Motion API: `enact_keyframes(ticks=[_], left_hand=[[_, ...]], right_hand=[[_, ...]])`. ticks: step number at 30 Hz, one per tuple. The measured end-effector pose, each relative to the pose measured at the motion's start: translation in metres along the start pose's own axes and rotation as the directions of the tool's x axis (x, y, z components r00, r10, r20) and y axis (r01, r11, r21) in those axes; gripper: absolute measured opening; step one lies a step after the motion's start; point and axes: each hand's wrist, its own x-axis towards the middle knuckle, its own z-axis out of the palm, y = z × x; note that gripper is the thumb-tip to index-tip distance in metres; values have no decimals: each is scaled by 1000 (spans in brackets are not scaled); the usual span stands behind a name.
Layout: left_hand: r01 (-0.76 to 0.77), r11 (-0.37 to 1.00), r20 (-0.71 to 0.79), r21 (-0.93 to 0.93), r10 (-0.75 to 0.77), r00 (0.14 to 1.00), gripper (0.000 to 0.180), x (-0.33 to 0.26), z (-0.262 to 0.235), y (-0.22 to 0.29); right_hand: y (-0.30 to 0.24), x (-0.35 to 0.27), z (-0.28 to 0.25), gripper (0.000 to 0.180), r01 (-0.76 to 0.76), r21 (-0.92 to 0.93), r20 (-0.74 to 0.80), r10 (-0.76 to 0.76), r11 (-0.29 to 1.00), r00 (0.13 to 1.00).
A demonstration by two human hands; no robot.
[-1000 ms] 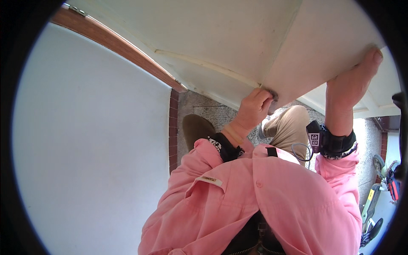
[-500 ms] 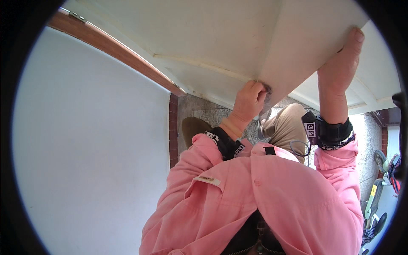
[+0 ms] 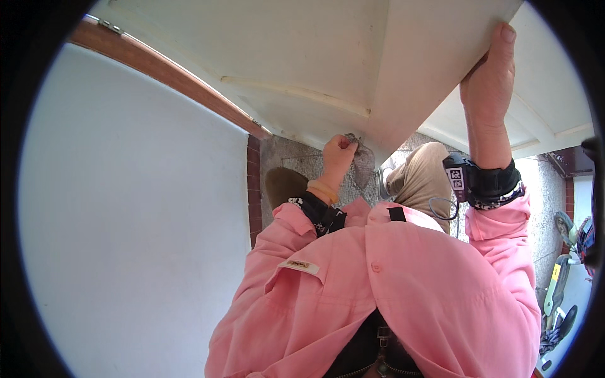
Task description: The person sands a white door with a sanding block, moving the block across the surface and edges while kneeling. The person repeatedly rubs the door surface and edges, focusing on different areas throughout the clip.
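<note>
Holding a large off-white flat panel overhead at twelve o'clock, I note both hands on it. Right hand, at two o'clock, grip wrapped round the panel's outer edge, thumb visible on the near face. Left hand, near centre, grip clenched at the panel's lower corner, on a small grey piece I cannot identify. Black wrist band on right forearm. Pink long-sleeved shirt fills six o'clock. White wall at nine o'clock.
</note>
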Motion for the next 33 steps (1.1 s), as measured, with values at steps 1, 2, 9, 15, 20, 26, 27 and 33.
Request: enact_keyframes(ticks=[1, 2, 9, 15, 20, 26, 27, 33], left_hand=[[-10, 1000, 11, 23, 10, 1000, 19, 2, -5, -3], [-28, 998, 16, 53, 27, 1000, 18, 3, -10, -6], [0, 999, 115, 43, -5, 993, 24, 10, -47, 22], [-152, 982, 217, 114, 124, 968, 32, 11, -54, 50], [-164, 980, 249, 109, 133, 959, 28, -2, -36, 49], [-167, 978, 195, 123, 141, 971, 24, -11, -32, 35], [-162, 980, 189, 117, 138, 972, 24, -13, -33, 32], [-176, 977, 180, 118, 153, 972, 25, -31, -33, 20]], right_hand=[[3, -1, -6, 62, -73, -19, 52, 74, 997, 996], [10, -4, -10, 64, -140, -68, 73, 145, 988, 987], [44, -31, -52, 56, -649, -192, -52, 653, 736, 755], [43, -33, -47, 59, -549, -488, 217, 704, 679, 676], [32, -29, -22, 56, -269, -439, 405, 456, 857, 792], [39, -23, -26, 42, -232, -503, 292, 417, 832, 861], [41, -21, -28, 44, -212, -491, 329, 405, 845, 853], [48, -10, -40, 51, -220, -454, 357, 403, 863, 842]])
